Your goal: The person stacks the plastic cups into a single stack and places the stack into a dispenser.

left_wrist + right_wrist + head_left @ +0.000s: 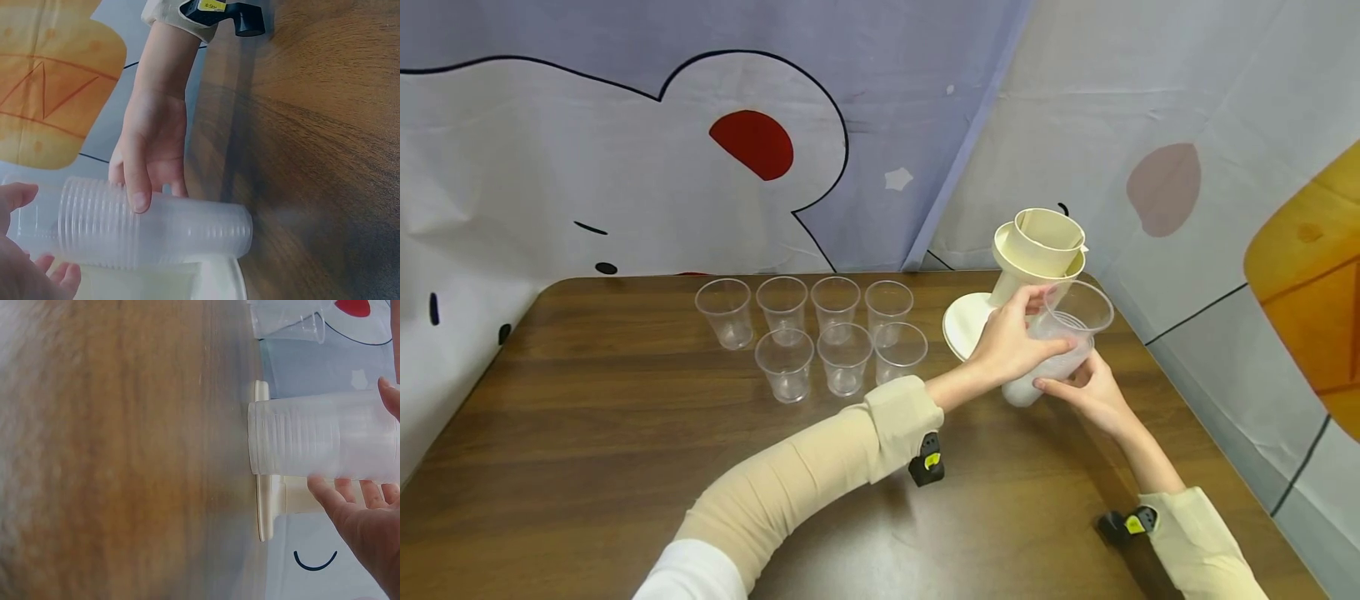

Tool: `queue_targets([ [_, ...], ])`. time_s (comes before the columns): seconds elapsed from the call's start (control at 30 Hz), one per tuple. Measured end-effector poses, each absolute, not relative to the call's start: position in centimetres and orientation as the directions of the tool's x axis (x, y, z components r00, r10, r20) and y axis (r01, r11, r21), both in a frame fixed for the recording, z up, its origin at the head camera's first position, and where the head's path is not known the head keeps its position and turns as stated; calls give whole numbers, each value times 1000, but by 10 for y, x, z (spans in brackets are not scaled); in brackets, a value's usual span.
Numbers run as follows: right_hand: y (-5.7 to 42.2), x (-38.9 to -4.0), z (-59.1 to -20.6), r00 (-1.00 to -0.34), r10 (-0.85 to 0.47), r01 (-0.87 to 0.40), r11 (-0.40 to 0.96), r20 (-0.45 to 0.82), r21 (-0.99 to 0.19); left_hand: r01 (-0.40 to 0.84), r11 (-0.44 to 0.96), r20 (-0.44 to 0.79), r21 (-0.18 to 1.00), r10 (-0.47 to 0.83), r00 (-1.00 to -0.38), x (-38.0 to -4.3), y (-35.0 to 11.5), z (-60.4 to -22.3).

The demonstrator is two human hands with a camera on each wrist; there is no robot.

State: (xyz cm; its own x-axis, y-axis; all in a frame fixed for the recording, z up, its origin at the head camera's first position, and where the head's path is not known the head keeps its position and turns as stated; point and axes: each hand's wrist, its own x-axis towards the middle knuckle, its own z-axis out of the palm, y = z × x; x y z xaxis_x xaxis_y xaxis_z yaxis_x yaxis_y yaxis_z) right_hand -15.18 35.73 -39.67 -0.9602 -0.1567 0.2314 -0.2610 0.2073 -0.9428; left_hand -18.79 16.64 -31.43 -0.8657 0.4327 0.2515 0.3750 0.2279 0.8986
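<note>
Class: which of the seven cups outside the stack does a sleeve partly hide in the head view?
The front row's rightmost cup: the left sleeve hides its lower end, but covers none of the other six.

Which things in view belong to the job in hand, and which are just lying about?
Likely part of the job:
Stack of clear cups, held by the left hand and right hand
Seven clear cups, in two rows on the table

Probably just there:
Cream stand, apparently unused
Printed backdrop
</note>
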Motion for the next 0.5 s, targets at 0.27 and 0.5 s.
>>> queue_targets([
  [0.27, 357, -150, -395, -960, -144, -266, 215, 239, -940, 360, 245, 227, 900, 440, -869, -189, 168, -317],
  [0.5, 357, -150, -395, -962, -148, -260, 225, 231, -939, 347, 279, 200, 895, 443, -874, -190, 168, -319],
])
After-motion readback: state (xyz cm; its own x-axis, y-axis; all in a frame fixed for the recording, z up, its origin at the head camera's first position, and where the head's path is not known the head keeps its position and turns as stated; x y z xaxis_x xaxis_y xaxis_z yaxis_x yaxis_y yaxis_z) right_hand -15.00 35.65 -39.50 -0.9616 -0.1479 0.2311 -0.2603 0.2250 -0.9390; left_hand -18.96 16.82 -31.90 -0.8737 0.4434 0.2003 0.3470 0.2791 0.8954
